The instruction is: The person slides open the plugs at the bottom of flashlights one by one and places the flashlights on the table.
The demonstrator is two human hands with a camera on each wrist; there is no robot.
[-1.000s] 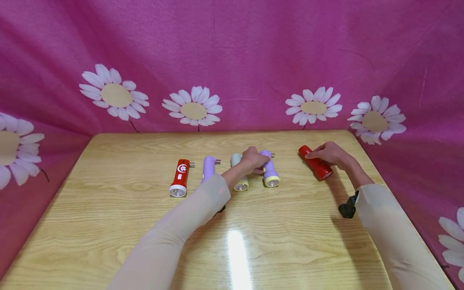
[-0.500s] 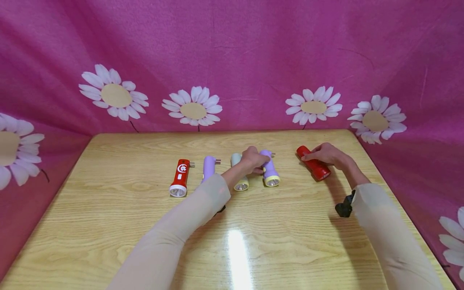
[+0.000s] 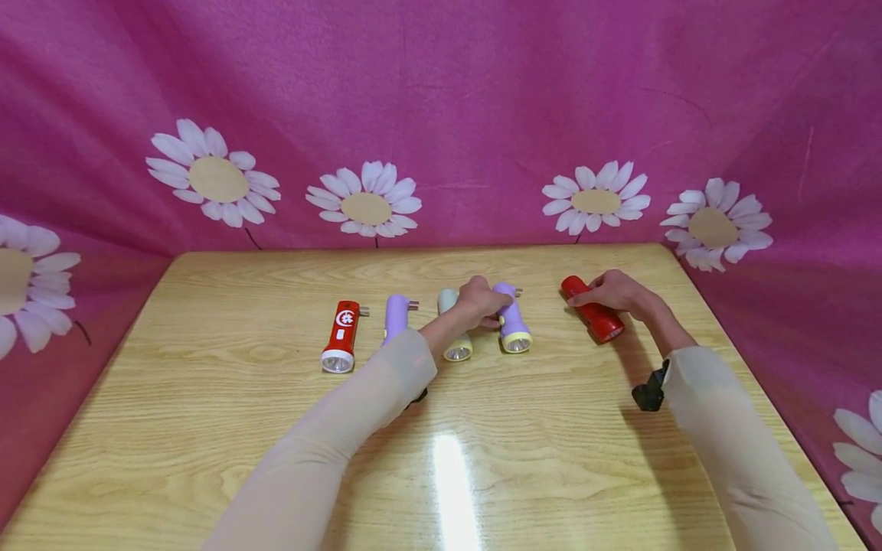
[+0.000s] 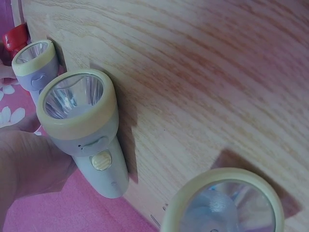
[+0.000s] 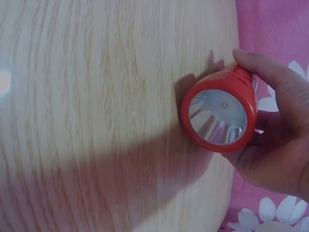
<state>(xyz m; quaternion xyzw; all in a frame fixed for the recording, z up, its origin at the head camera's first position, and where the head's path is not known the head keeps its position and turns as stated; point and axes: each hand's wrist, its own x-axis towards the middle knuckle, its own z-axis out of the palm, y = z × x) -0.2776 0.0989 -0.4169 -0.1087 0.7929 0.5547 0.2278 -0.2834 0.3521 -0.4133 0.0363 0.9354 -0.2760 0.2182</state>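
My left hand [image 3: 480, 301] reaches over a pale grey-green flashlight [image 3: 458, 350] and grips a purple flashlight [image 3: 515, 327] with a yellow rim, thumb and fingers at its body. In the left wrist view the grey-green flashlight [image 4: 100, 171] partly hides that hand [image 4: 36, 162], and the purple one [image 4: 36, 65] shows beyond. To the right, my right hand [image 3: 616, 293] holds a red flashlight [image 3: 598, 317] slanted, its lens end toward me. In the right wrist view the red flashlight's [image 5: 193, 134] lens faces the camera, with the thumb along its side.
On the left of the wooden table [image 3: 227, 413] lie a red flashlight with a white rim [image 3: 344, 329] and another purple flashlight [image 3: 396, 317], partly covered by my left sleeve. Both have plug prongs sticking out. A pink daisy-patterned cloth [image 3: 475, 99] hangs behind the table's back edge.
My right hand has shifted the red flashlight slightly to the left, toward the purple one. The left hand keeps its place on the purple flashlight.
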